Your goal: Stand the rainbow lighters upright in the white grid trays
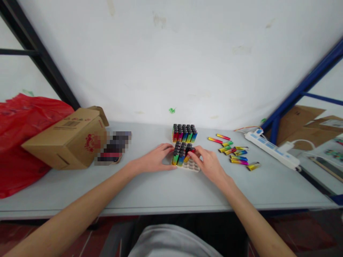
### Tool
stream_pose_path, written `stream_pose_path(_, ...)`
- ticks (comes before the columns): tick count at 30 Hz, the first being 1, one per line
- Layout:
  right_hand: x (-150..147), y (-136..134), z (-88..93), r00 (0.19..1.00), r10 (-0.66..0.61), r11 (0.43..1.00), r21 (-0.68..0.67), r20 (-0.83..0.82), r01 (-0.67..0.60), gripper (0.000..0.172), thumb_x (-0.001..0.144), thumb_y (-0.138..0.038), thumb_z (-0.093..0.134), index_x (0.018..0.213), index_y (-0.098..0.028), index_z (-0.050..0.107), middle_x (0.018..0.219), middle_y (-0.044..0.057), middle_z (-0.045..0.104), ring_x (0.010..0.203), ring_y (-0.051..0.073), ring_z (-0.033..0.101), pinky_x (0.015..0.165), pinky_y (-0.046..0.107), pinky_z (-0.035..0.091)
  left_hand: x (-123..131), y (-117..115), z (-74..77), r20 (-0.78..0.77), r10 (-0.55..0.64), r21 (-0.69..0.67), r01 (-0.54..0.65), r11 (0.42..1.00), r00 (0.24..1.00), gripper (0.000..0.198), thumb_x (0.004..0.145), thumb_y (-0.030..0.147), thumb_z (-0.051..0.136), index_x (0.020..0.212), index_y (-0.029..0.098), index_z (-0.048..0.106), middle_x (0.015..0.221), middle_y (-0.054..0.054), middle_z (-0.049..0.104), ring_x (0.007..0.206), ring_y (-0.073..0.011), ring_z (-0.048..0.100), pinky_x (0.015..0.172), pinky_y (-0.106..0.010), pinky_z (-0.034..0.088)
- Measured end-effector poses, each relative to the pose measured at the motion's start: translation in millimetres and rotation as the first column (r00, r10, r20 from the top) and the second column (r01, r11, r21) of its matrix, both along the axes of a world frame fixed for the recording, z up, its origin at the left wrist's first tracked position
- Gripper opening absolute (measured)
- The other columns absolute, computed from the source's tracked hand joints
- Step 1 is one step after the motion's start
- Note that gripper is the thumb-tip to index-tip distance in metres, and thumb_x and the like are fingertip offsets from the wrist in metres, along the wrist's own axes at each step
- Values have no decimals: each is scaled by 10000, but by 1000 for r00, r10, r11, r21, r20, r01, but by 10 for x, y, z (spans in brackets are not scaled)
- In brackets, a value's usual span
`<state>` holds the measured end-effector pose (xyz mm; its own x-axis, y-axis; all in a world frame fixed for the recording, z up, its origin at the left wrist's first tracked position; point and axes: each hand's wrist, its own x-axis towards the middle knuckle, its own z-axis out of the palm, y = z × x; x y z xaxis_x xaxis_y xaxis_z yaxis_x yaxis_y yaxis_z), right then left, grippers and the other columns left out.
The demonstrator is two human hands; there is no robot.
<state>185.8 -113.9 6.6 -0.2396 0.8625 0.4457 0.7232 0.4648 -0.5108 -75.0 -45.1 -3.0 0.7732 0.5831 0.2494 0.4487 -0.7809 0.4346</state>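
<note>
A pale tray (193, 165) with rows of round holes lies in the middle of the table, its left part filled with upright lighters (178, 157) in gradient colours with black tops. My left hand (158, 159) grips the tray's left side, thumb at the near corner and fingers farther back. A red and yellow lighter (188, 154) is pinched, tilted, in my right hand (207, 161) over the holes beside the filled rows. Its lower end is partly hidden. Behind the tray stands a packed block of upright lighters (184, 133).
Several loose lighters (237, 152) lie to the right. Beyond them runs a white power strip (272, 148) with a plugged-in cable. On the left are a cardboard box (72, 139), a red plastic bag (24, 142) and a blurred-out dark object (114, 148). A wall (171, 64) closes off the back.
</note>
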Motion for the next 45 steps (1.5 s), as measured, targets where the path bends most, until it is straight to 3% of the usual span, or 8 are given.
stream_pose_path(8, 36, 87, 143, 991, 54, 998, -19, 120, -52, 218, 1054, -373, 532, 904, -220, 572, 772, 32, 710, 677, 206, 657, 624, 291, 430, 8, -3, 0, 10, 3, 5, -3, 1000, 1000, 683, 876, 594, 714, 1390, 171, 562, 1423, -156, 562, 1320, -335, 541, 1175, -462, 415)
stream_pose_path(12, 32, 58, 155, 993, 95, 994, -62, 75, -90, 257, 1062, -388, 523, 864, -227, 556, 758, 14, 710, 663, 190, 654, 627, 282, 425, 13, -10, 13, 7, 8, 8, -8, 1000, 1000, 679, 871, 578, 730, 1387, 169, 563, 1417, -161, 566, 1312, -342, 544, 1168, -471, 423)
stream_pose_path(19, 53, 66, 68, 990, 58, 998, -6, 127, -58, 203, 1067, -375, 515, 956, -220, 586, 818, 36, 723, 709, 210, 668, 646, 291, 433, 4, -8, 6, 1, 7, 4, -7, 1000, 1000, 676, 884, 572, 718, 1403, 174, 545, 1421, -157, 559, 1316, -329, 538, 1172, -462, 416)
stream_pose_path(27, 83, 57, 295, 917, 20, 999, -55, 398, 2, 229, 1069, -385, 528, 988, -194, 623, 778, 61, 712, 664, 212, 648, 582, 281, 344, 9, -15, 25, 2, 7, -6, -7, 1000, 1000, 688, 885, 595, 706, 1403, 170, 553, 1430, -155, 558, 1330, -333, 530, 1179, -453, 407)
stream_pose_path(31, 82, 84, 297, 913, 75, 996, -66, 400, -53, 211, 1064, -372, 540, 978, -206, 639, 765, 49, 711, 661, 210, 648, 586, 281, 356, 10, -21, 37, -4, 3, -17, -3, 1000, 1000, 683, 887, 586, 708, 1405, 169, 549, 1429, -157, 555, 1332, -333, 527, 1180, -458, 406)
stream_pose_path(36, 43, 69, 281, 927, -11, 996, -75, 376, 42, 287, 973, -454, 678, 809, -219, 687, 674, 38, 692, 602, 194, 620, 556, 279, 335, 12, -27, 45, -1, 10, -17, -10, 1000, 1000, 672, 884, 583, 710, 1395, 177, 551, 1428, -153, 556, 1322, -333, 531, 1167, -459, 415)
stream_pose_path(40, 389, 181, 277, 973, 1, 998, -62, 232, 13, 435, 1068, -483, 467, 832, -206, 706, 722, 31, 700, 664, 188, 627, 655, 290, 423, 11, -24, 52, -18, 9, -21, -9, 1000, 1000, 669, 889, 581, 703, 1392, 169, 545, 1432, -154, 550, 1324, -325, 530, 1165, -437, 415)
stream_pose_path(45, 1126, 647, 54, 848, -336, 941, 119, 410, 316, 278, 994, -275, 561, 1131, -105, 734, 1154, 210, 706, 1094, 317, 631, 984, 425, 459, 8, -21, 42, -34, 16, -23, -16, 1000, 999, 693, 890, 593, 700, 1405, 159, 534, 1450, -159, 536, 1344, -321, 517, 1190, -434, 391)
